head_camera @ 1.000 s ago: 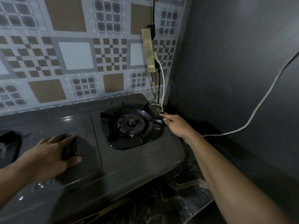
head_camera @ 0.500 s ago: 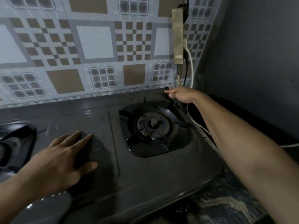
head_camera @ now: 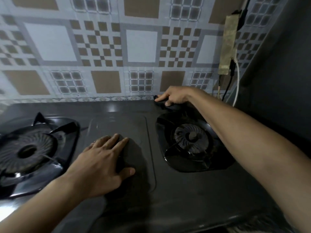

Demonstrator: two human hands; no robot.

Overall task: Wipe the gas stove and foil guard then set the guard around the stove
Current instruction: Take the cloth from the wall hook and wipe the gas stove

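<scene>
A dark grey two-burner gas stove [head_camera: 185,190] fills the lower frame, with the right burner [head_camera: 190,137] and the left burner [head_camera: 27,148] under black pan supports. My left hand [head_camera: 102,158] lies flat on the raised middle panel, holding nothing. My right hand [head_camera: 175,95] is at the stove's back edge, behind the right burner, pressing a small dark cloth [head_camera: 165,105] onto the surface. A shiny patterned panel [head_camera: 104,47] with brown and white squares stands upright right behind the stove; I cannot tell whether it is the foil guard or the wall.
A taped power strip [head_camera: 228,46] hangs on the panel at the right, with a white cable [head_camera: 237,81] and a black cable running down behind the stove's back right corner. A dark grey wall [head_camera: 277,73] closes off the right side.
My right hand has moved with the cloth from the stove's right edge round the corner to the back edge, heading left. The view has swung left, bringing in the left burner. My left hand stays put.
</scene>
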